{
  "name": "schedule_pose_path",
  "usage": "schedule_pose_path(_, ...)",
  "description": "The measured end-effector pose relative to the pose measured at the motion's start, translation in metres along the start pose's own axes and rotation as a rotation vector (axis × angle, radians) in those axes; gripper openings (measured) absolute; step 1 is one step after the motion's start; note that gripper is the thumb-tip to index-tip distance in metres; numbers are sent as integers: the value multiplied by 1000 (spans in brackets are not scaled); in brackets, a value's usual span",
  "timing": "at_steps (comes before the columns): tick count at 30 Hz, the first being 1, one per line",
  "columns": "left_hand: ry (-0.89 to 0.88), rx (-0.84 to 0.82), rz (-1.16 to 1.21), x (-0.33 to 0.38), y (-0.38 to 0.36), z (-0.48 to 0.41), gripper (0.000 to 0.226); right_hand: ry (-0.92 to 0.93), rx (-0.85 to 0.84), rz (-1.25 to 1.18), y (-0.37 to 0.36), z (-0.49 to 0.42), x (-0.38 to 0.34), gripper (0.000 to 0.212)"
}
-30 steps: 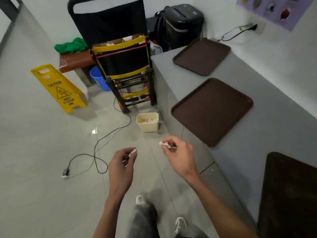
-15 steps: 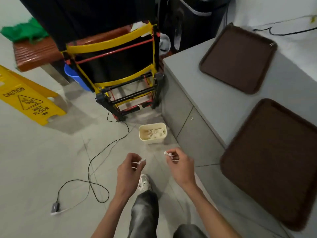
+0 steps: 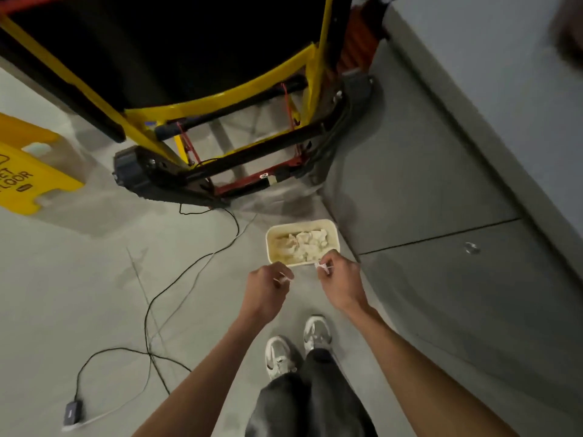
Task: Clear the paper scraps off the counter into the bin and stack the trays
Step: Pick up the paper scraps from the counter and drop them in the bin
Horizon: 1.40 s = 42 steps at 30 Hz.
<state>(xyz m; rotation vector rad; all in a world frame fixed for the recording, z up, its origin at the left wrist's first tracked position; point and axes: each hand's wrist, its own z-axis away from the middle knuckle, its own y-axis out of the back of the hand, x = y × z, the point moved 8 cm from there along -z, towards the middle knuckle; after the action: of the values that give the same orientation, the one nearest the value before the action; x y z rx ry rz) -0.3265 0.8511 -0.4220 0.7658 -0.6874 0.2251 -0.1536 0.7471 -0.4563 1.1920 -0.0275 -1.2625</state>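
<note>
A small cream bin [image 3: 333, 230] stands on the floor beside the grey counter [image 3: 492, 89], holding several crumpled paper scraps [image 3: 304, 244]. My left hand [image 3: 265, 291] pinches a small white paper scrap [image 3: 285, 280] just short of the bin's near edge. My right hand [image 3: 342, 280] pinches another white scrap [image 3: 323, 266] over the bin's near rim. A blurred brown tray corner [image 3: 568, 39] shows at the top right on the counter; the other trays are out of view.
A yellow and black cart [image 3: 220, 105] stands just beyond the bin. A yellow wet floor sign [image 3: 28, 171] is at the left. A black cable [image 3: 164, 298] with a small plug trails across the floor. My feet [image 3: 296, 345] are right behind the bin.
I have stepped closer to the bin and looked down. Both hands, each holding its scrap, moved forward to the bin's near edge. The trays slid out of view.
</note>
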Motion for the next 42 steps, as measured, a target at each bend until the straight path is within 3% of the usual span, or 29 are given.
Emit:
schedule_pose_path(4,38,7,-91,-63,-49,-92,28,36,-66,179,-68,-86,37,6)
schedule_pose_path(9,63,-19,-212,-113,-106,-184,34,-29,-76,323,-123,-173,69,23)
schedule_pose_path(14,112,-249,-269,-135,-157,-223,52,-42,-197,404,-152,-202,87,47)
schedule_pose_path(16,107,-262,-294,-128,-154,-217,57,-45,-194,387,-144,-194,84,52)
schedule_pose_path(24,-39,-202,-425,-26,-48,-113,56,-2,-48,261,-11,-75,4,35)
schedule_pose_path(34,-297,-66,-390,169,113,97,49,158,210,61,208,159,-154,35)
schedule_pose_path(42,-517,86,-269,275,180,216,37,179,438,-78,336,296,-186,32)
